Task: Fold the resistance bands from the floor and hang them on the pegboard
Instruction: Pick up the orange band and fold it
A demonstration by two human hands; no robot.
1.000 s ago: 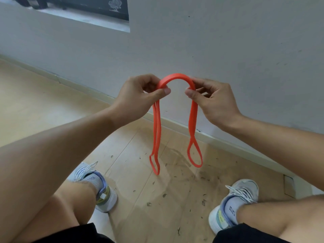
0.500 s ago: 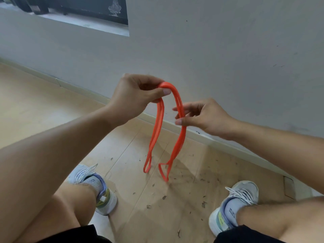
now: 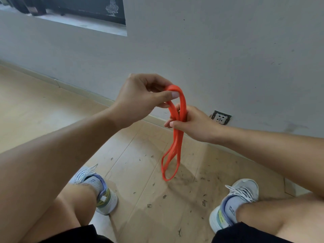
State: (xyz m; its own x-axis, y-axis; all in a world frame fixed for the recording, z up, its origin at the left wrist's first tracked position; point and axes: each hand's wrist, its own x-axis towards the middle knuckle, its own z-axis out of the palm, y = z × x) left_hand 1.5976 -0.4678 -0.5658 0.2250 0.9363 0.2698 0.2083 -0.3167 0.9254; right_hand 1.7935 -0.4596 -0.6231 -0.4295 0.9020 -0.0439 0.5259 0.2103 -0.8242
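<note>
Orange rubbery resistance band: smooth, matt. Pale wood-look plank floor: slight sheen. Grey painted wall: matt, scuffed.

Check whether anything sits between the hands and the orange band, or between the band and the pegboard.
Nothing stands between them: the left hand pinches the top bend of the orange band, and the right hand grips its gathered strands lower down. The pegboard is not in view, so that path cannot be judged.
</note>
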